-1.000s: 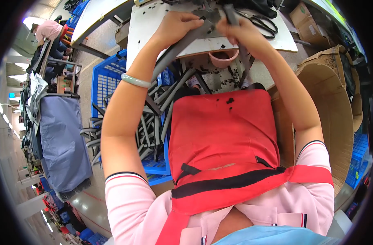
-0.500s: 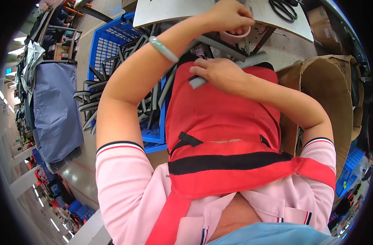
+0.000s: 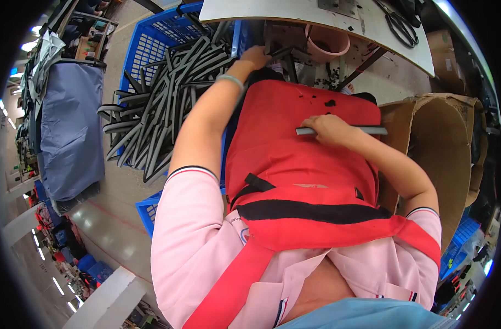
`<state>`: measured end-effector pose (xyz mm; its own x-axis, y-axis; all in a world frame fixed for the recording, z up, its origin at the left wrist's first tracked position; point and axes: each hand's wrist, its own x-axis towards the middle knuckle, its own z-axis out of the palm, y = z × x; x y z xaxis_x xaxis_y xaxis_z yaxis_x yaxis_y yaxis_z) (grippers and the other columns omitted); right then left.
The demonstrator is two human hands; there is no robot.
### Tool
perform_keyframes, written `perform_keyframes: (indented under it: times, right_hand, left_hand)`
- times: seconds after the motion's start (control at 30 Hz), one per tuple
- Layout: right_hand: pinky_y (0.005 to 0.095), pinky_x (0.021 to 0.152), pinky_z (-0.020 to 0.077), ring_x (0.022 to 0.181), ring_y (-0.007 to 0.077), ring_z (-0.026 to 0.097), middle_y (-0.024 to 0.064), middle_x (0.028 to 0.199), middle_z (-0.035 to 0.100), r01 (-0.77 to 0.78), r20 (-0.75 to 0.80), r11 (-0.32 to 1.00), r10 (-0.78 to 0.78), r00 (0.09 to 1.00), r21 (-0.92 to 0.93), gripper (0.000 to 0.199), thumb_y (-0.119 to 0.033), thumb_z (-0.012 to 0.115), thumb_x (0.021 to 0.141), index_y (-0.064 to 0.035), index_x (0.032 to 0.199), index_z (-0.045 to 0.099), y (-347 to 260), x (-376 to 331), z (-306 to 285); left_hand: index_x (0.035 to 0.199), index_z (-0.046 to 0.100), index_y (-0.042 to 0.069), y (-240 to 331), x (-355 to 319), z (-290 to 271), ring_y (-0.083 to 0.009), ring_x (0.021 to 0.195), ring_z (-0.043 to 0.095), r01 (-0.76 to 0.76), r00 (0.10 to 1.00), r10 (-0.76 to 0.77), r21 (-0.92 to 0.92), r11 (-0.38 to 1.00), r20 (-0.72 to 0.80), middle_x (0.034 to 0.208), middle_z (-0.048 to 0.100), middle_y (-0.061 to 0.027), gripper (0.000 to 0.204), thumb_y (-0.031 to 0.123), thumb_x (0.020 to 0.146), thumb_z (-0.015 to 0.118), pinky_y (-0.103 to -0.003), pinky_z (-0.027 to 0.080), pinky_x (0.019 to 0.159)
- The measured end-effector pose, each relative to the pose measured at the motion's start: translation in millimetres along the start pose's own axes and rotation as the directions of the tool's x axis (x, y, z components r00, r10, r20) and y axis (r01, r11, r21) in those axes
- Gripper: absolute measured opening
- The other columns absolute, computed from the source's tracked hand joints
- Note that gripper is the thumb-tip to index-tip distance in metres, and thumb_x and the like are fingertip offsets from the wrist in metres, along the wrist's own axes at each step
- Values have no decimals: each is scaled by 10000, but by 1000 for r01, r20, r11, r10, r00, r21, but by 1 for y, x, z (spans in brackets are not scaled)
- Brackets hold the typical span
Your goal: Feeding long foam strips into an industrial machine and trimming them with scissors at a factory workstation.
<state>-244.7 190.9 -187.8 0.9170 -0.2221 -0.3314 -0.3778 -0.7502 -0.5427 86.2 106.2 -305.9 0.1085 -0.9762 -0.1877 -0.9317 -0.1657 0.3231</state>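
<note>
My right hand (image 3: pixel 328 129) is closed around a grey-and-black strip (image 3: pixel 374 130), which lies crosswise over the red apron (image 3: pixel 294 159) on my lap. Small black scraps (image 3: pixel 330 102) sit on the apron just beyond that hand. Farther off, my left hand (image 3: pixel 256 57) reaches to the near right side of the blue crate (image 3: pixel 131 57), by the table's underside. Its fingers look bent and are partly hidden, so whether they grip anything is unclear. A dark angled piece (image 3: pixel 287 54) is close to its fingertips. Many similar strips (image 3: pixel 176 88) heap up in the crate and spill over its edge.
A white table (image 3: pixel 294 12) stands ahead, with black scissors (image 3: pixel 399 28) on its right part. Below it are a pink bucket (image 3: pixel 328 46) and black scraps on the floor. An open cardboard box (image 3: pixel 436 137) is at my right; a grey-blue covered stack (image 3: pixel 72 131) is at far left.
My left hand has moved from above the pink bucket leftward to the blue crate. My right hand has come nearer and to the right, still holding the strip, which now lies nearly level.
</note>
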Motion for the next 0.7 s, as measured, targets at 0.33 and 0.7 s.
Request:
perform_keyframes:
  times: [0.33, 0.7]
  right_hand:
    - [414, 968, 424, 1150, 356, 524, 172, 1212, 570, -67, -597, 985, 151, 788, 161, 573, -11, 706, 724, -86, 1273, 556, 34, 5, -51]
    - [374, 833, 453, 974, 316, 574, 130, 1053, 542, -48, -577, 998, 20, 816, -34, 412, -5, 730, 721, -35, 1111, 601, 16, -11, -83]
  left_hand:
    - [1022, 697, 39, 62, -15, -8, -353, 999, 637, -242, 969, 246, -108, 964, 18, 1029, 670, -208, 284, 218, 832, 586, -432, 521, 850]
    - [1100, 679, 65, 162, -139, -86, -340, 948, 647, -371, 900, 435, -577, 728, -31, 980, 686, -178, 356, 324, 864, 621, -401, 491, 838]
